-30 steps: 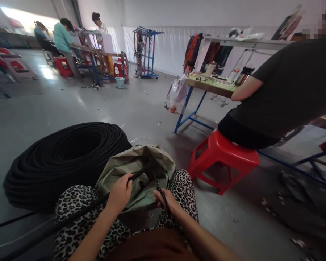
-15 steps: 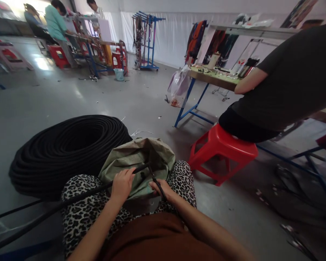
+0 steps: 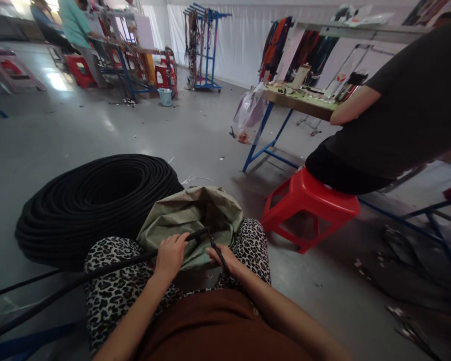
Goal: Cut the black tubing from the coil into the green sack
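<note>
My left hand (image 3: 170,254) is closed round a thick black cord (image 3: 110,268), which runs across my left thigh from the lower left. The cord's end sticks out past my fingers over the open mouth of a pale green sack (image 3: 165,214) between my knees. In my closed right hand (image 3: 228,259) is a pair of dark scissors (image 3: 218,253), their blades up at the cord's tip. Whether the blades touch the cord I cannot tell. A large coil of black cord (image 3: 71,205) lies on the floor to the left of the sack.
A co-worker in a dark shirt (image 3: 409,110) sits on a red stool (image 3: 311,200) at the right, by a worktable (image 3: 304,103) with blue legs. A plastic bag (image 3: 250,115) hangs from its corner. A blue rack (image 3: 210,50) and other people are farther back.
The view has tipped slightly downward, so the room sits a little higher in it. Both hands keep nearly the same place and grip, with the scissors still at the cord's tip.
</note>
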Action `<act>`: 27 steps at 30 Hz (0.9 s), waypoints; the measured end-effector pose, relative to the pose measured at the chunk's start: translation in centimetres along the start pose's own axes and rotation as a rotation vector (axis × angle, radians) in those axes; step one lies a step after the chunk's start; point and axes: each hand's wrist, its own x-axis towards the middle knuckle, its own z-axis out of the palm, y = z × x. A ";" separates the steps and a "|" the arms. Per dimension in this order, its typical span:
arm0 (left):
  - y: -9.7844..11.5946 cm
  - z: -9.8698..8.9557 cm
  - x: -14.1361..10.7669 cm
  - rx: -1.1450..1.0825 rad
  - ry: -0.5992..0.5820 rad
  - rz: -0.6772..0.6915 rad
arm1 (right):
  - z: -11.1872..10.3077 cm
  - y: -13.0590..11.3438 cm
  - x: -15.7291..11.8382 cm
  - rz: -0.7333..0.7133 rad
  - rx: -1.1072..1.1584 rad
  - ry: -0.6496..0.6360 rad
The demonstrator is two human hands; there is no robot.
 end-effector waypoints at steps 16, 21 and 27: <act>0.7 0.1 -0.1 0.093 -0.091 0.008 | 0.6 2.8 1.6 0.077 0.074 -0.003; 0.3 1.4 0.1 0.145 -0.160 -0.020 | 1.0 3.6 1.9 0.186 0.031 0.024; -0.6 2.8 -0.4 0.209 -0.169 -0.022 | 0.8 3.5 1.6 0.179 -0.014 0.033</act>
